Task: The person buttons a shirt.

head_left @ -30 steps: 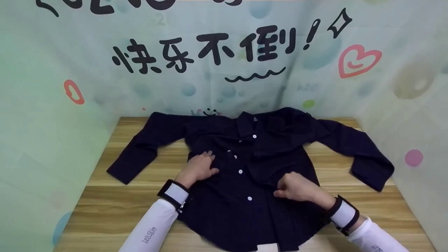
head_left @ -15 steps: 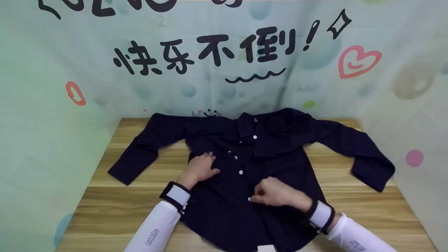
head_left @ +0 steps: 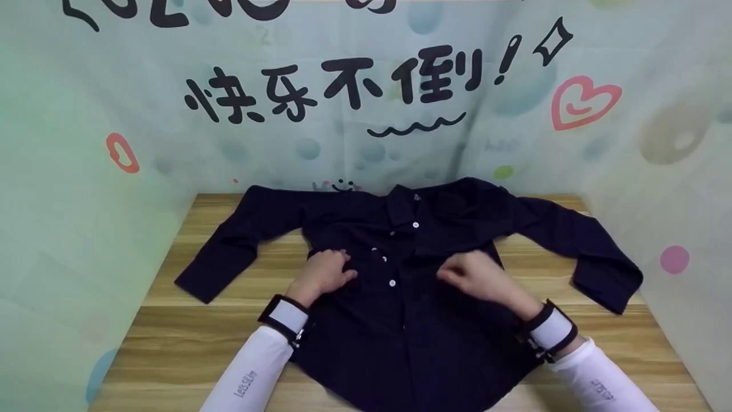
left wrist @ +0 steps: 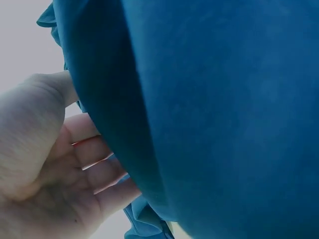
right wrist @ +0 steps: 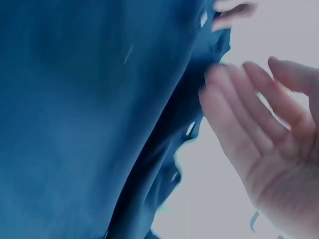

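Observation:
A dark navy button-up shirt (head_left: 366,343) lies front side up, its sleeves spread to both sides and its collar at the far end. Small white buttons (head_left: 392,283) run down the middle of the front. On the shirt's left side my left hand (head_left: 323,273) rests with its fingers extended; in the left wrist view the fingers (left wrist: 94,149) lie against the cloth and their tips are hidden. My right hand (head_left: 477,276) is over the right front panel, holding nothing. The right wrist view shows its fingers (right wrist: 244,109) loosely extended, slightly blurred, beside the shirt.
Under the shirt is a wood-grain table (head_left: 189,337). A printed fabric backdrop (head_left: 320,137) with black characters stands right behind it, and fabric walls rise at both sides. The right sleeve (head_left: 606,257) bends back toward the near edge.
My right hand drew the right front panel leftward, let it go, then moved up and right. The panel now covers the lowest button and the white tag at the hem. My left hand stayed put.

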`<state>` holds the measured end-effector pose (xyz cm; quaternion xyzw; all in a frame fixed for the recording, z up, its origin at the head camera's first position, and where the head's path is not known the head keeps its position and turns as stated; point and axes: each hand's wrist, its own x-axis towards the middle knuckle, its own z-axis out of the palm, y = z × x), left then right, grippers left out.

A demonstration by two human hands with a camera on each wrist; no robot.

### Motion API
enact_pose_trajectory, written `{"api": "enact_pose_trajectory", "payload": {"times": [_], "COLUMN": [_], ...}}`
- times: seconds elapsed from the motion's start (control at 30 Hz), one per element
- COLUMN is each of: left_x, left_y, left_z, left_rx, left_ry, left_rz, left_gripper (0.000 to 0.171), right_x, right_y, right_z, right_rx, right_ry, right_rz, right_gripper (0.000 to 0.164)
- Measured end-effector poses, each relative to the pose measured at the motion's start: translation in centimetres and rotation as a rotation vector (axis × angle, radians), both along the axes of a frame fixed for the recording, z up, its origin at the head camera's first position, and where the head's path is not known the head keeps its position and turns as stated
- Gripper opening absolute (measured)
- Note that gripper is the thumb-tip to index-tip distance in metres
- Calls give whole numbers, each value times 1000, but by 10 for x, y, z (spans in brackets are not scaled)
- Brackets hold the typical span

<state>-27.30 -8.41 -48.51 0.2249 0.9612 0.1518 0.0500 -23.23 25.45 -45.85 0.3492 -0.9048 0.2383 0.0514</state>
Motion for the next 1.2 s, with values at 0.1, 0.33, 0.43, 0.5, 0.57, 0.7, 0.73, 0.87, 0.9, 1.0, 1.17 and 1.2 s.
{"api": "enact_pose_trajectory", "payload": {"times": [0.1, 0.33, 0.43, 0.5, 0.57, 0.7, 0.73, 0.87, 0.9, 1.0, 1.17, 1.2], "left_x": [-3, -5, -8, -11, -13, -14, -14, -12, -12, -13, -14, -14], "left_y": [-4, -21, -30, -37, -45, -53, -53, -53, -52, -49, -47, -47], "left_z": [-1, 1, 3, 5, 5, 4, 3, 4, 4, 5, 6, 7], "left_rx": [8, -85, -92, -101, -109, -87, -77, -33, -27, -25, -32, -29], "left_ry": [10, -225, -299, -330, -340, -343, -347, -360, -361, -356, -345, -346], "left_rz": [1, -2, 18, 23, 26, 38, 44, 65, 69, 75, 77, 80], "left_gripper": [54, 87, 95, 99, 101, 102, 102, 102, 102, 103, 103, 103], "right_x": [-10, -10, -6, -3, 0, -2, -4, -18, -23, -38, -62, -67], "right_y": [18, 49, 59, 65, 69, 71, 70, 62, 59, 48, 24, 18], "right_z": [-4, -13, -14, -13, -11, -9, -8, -9, -10, -13, -14, -14], "right_rx": [66, 406, 434, 443, 456, 461, 448, 307, 253, 78, -219, -266], "right_ry": [21, -377, -452, -469, -478, -469, -443, -237, -174, -66, -211, -249], "right_rz": [-89, -135, -160, -176, -187, -180, -180, -233, -258, -334, -383, -388], "right_gripper": [25, 80, 84, 85, 85, 81, 75, 31, 24, 18, 20, 21]}}
